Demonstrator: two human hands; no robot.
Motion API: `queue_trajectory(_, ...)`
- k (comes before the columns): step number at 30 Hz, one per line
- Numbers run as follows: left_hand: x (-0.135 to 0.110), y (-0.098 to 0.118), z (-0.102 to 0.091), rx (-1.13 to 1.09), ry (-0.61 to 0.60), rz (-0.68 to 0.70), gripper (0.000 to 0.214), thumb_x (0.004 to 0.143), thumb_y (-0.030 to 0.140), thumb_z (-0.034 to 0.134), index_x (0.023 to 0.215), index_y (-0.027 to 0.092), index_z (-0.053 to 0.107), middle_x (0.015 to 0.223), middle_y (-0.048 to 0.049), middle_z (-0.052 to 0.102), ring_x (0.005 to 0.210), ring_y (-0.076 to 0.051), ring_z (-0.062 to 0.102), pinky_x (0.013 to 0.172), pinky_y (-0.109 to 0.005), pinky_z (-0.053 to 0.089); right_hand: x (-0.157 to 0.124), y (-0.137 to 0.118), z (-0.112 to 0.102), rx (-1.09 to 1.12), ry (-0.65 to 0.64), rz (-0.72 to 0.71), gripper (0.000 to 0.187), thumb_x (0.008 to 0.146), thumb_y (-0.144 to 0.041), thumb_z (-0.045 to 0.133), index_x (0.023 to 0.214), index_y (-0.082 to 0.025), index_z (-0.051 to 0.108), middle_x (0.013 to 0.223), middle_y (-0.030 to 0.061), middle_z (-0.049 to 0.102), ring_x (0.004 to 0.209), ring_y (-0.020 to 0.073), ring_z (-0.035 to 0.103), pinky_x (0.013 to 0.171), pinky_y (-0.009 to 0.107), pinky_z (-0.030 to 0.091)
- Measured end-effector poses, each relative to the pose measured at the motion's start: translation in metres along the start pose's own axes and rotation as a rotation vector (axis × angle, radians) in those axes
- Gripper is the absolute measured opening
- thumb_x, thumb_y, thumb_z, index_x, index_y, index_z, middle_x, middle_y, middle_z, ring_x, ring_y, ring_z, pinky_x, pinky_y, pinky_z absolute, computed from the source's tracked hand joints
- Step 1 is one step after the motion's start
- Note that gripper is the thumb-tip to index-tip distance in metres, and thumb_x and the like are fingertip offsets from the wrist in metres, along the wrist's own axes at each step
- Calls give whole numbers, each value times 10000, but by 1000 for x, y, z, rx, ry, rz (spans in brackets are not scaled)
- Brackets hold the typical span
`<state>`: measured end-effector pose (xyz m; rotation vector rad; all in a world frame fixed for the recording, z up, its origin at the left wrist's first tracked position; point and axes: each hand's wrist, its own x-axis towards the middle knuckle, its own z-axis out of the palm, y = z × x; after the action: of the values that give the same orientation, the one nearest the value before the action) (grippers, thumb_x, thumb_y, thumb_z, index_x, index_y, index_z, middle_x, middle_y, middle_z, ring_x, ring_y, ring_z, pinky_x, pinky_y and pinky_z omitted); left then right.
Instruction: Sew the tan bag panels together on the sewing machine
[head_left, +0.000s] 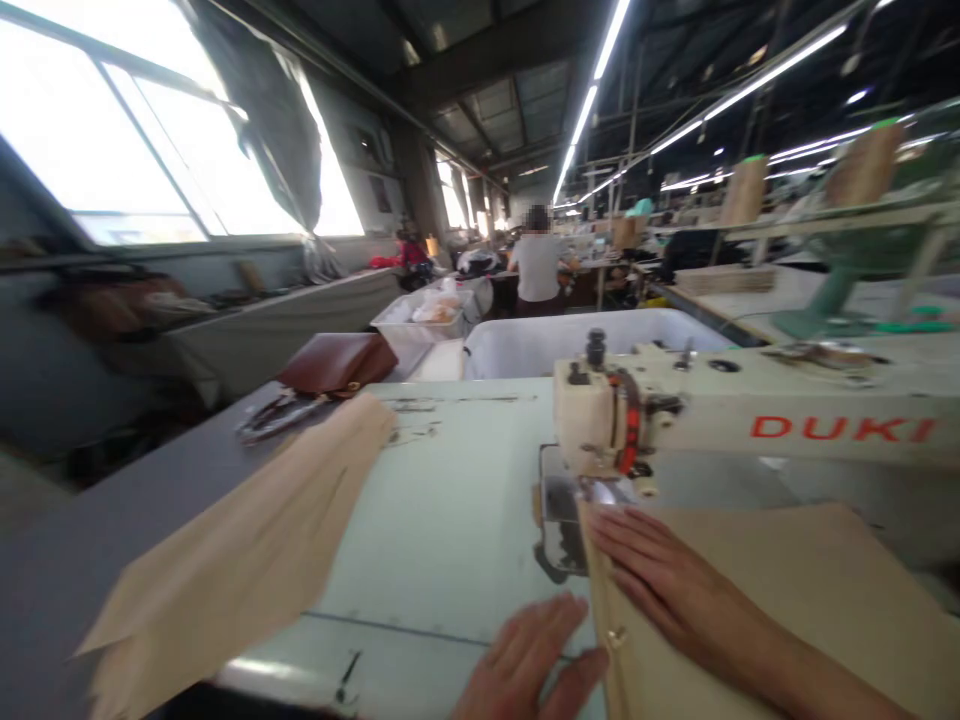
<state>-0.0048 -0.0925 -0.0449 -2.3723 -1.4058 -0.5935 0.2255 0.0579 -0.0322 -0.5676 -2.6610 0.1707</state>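
A tan sheet of material (780,560) lies under the head of a sewing machine (600,410) with DUKI printed in red on its arm. My right hand (667,580) rests flat on this sheet, fingertips close to the presser foot and along the sheet's left edge. My left hand (532,660) is lower, beside the same edge. Its fingers point forward and its thumb sits apart from them, near the edge strip. A small shiny metal piece (616,637) shows on that strip between my hands. The needle area is blurred and partly hidden.
More tan sheets (247,560) lie at the left of the pale green tabletop (442,500). Behind them sits a brown leather bag (337,362). A white bin (585,325) stands beyond the machine. Farther off, a person (538,265) in a white top faces away.
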Motion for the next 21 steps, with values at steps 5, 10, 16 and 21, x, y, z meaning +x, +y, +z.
queue_trajectory(5,-49,-130,-74,392,-111,-804,491,929,481,489,1245,108,522,1435,-223,426,1328,-379,408,1063,-545,379,-1,17,21,-27,79,-68,516,953,-302,533,1458,-342,431,1460,4,455,1328,239,476,1141,436,395)
queue_trajectory(10,-83,-223,-107,371,-256,-991,261,937,342,494,973,105,599,997,-134,628,942,-285,617,856,-456,465,-3,16,17,-78,73,-70,508,962,-312,526,1460,-336,428,1463,5,450,1332,240,471,1126,438,416)
queue_trajectory(16,-93,-254,-122,174,-367,-968,308,947,424,554,783,165,590,768,8,590,779,-180,590,802,-371,457,-3,14,14,-87,61,-56,457,974,-338,513,1428,-301,483,1447,20,474,1322,241,485,1113,447,427)
queue_trajectory(21,-99,-273,-137,-53,-367,-1030,380,917,446,605,671,163,550,616,57,495,642,-150,558,668,-302,458,-1,10,11,-41,110,-67,427,962,-328,538,1386,-276,541,1406,34,528,1292,226,519,1112,399,435)
